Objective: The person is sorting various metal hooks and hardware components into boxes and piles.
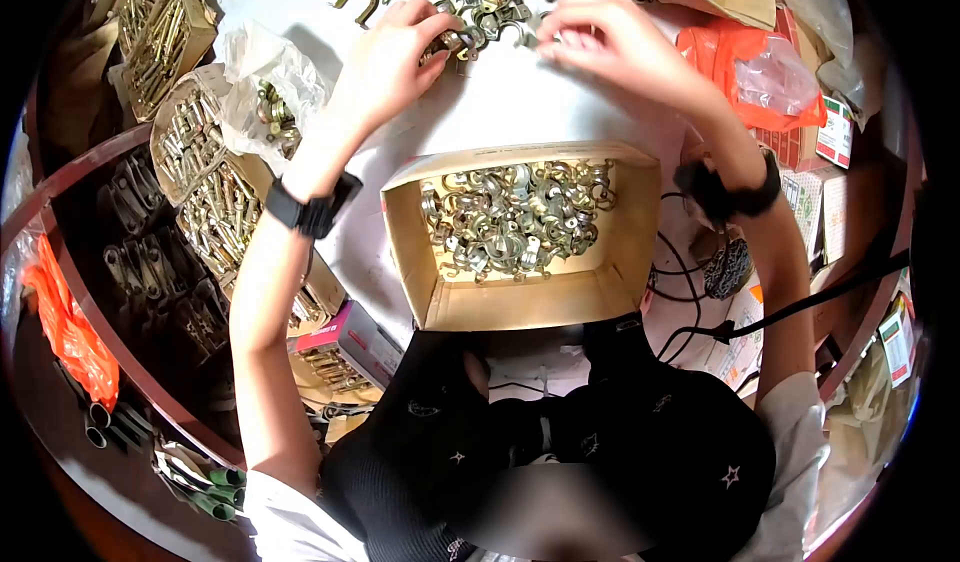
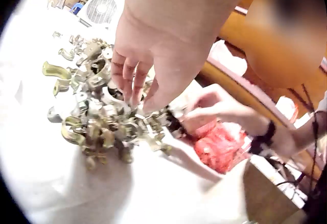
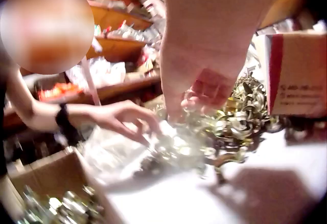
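Note:
A heap of metal pipe clamps [image 1: 497, 0] lies on the white tabletop at the far side. My left hand [image 1: 400, 54] is at the heap's near left edge, thumb and fingers bent around a few clamps; in the left wrist view the fingertips [image 2: 134, 93] point down among them. Opposite it, my right hand [image 1: 612, 40] sits at the heap's right edge with bent fingers, which the right wrist view shows curled toward the palm; I cannot tell whether they hold a clamp. Between the forearms, a cardboard box [image 1: 530, 307] contains many similar clamps [image 1: 520, 217].
On the left are cartons of long bolts [image 1: 215, 212] and a clear plastic bag [image 1: 268, 72] of small parts. An orange bag [image 1: 745, 72] lies at right beside cartons. Another box [image 3: 296, 75] stands behind the heap. Black cables [image 1: 690, 282] run right of the clamp box.

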A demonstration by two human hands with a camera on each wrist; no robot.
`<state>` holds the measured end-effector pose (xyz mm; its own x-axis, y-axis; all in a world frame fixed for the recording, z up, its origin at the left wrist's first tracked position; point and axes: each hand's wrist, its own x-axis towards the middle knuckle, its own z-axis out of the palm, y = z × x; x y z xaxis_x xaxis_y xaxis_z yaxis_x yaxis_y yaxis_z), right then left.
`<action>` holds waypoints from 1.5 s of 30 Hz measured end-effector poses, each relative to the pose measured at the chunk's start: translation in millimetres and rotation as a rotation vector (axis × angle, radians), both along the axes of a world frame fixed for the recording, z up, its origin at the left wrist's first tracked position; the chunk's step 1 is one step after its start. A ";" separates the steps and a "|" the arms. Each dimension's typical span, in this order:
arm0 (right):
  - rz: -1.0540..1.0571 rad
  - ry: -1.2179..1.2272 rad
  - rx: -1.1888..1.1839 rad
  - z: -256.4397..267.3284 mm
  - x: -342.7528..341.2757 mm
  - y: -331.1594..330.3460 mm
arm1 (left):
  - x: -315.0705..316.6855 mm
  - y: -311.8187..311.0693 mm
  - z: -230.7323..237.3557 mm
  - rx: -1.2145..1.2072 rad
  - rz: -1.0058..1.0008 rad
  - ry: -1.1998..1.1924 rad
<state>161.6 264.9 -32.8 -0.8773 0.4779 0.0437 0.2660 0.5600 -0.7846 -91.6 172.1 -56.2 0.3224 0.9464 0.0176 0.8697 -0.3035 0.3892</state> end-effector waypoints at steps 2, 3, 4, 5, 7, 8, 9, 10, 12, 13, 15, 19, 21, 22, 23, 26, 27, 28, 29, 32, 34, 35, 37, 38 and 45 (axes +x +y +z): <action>-0.091 -0.131 -0.390 23.4 11.7 -26.6 | -1.2 9.3 -22.0 0.037 -0.033 0.005; -0.035 -0.154 -0.453 35.0 19.7 -41.8 | -0.2 11.5 -28.8 0.074 -0.072 0.012; 0.019 -0.177 -0.517 46.1 27.0 -57.0 | 1.9 12.1 -31.8 0.074 -0.076 0.009; 0.108 -0.266 -0.461 57.0 30.1 -71.8 | 4.1 13.0 -33.6 0.061 -0.065 0.017; 0.188 -0.355 -0.404 65.8 37.0 -99.5 | 7.2 13.5 -38.2 0.088 -0.059 0.013; 0.255 -0.313 -0.245 55.8 41.8 -118.8 | 7.2 13.7 -40.7 0.092 -0.065 0.012; 0.322 -0.270 -0.085 44.9 45.2 -132.3 | 6.3 14.1 -42.7 0.078 -0.067 0.023; 0.317 -0.271 -0.081 35.4 47.2 -140.5 | 6.0 14.7 -42.7 0.065 -0.069 0.035; 0.424 -0.375 -0.065 23.2 49.5 -148.5 | 7.7 12.5 -34.7 0.051 -0.064 0.036; 0.427 -0.393 -0.047 31.5 47.1 -141.3 | 8.0 10.3 -29.6 0.034 -0.042 0.011; 0.309 -0.348 -0.154 49.2 38.4 -116.0 | 6.0 4.4 -19.1 0.023 -0.001 -0.042; 0.055 -0.369 0.000 50.6 23.4 -54.0 | -0.4 -7.6 3.9 0.035 0.071 -0.064; 0.003 -0.334 0.078 31.1 18.3 -25.1 | -2.6 -13.8 10.4 0.002 0.110 -0.146; 0.012 -0.306 0.199 14.1 13.8 -14.0 | -2.5 -17.3 13.8 -0.034 0.151 -0.227; 0.021 -0.277 0.320 -1.9 8.9 -5.9 | -1.4 -21.8 20.3 -0.073 0.160 -0.315; -0.015 -0.300 0.495 -42.7 -12.7 1.3 | 6.3 -34.9 43.5 -0.248 0.211 -0.694; -0.013 -0.299 0.491 -51.4 -17.4 1.9 | 1.9 -41.1 36.4 -0.338 0.186 -0.964; -0.014 -0.376 0.502 -57.6 -22.5 1.0 | 3.3 -47.2 37.8 -0.464 0.300 -1.281; -0.014 -0.453 0.512 -63.5 -26.4 0.0 | 3.5 -53.4 42.4 -0.536 0.364 -1.410; -0.037 -0.499 0.458 -75.3 -32.6 0.3 | 0.1 -71.1 49.0 -0.683 0.540 -1.619; -0.028 -0.437 0.480 -74.4 -27.2 0.9 | -2.6 -79.8 42.4 -0.818 0.482 -1.893; -0.022 -0.374 0.506 -67.6 -24.5 1.2 | -4.9 -83.5 38.7 -0.832 0.473 -1.832; -0.017 -0.336 0.456 -42.9 -16.8 -2.0 | -3.9 -90.2 30.0 -0.806 0.523 -1.850; -0.015 -0.295 0.412 -24.6 -14.2 -5.9 | -2.7 -92.6 27.0 -0.774 0.566 -1.865; 0.206 -0.500 -0.294 76.8 5.1 -88.0 | 10.5 -98.3 35.5 -0.754 0.625 -1.739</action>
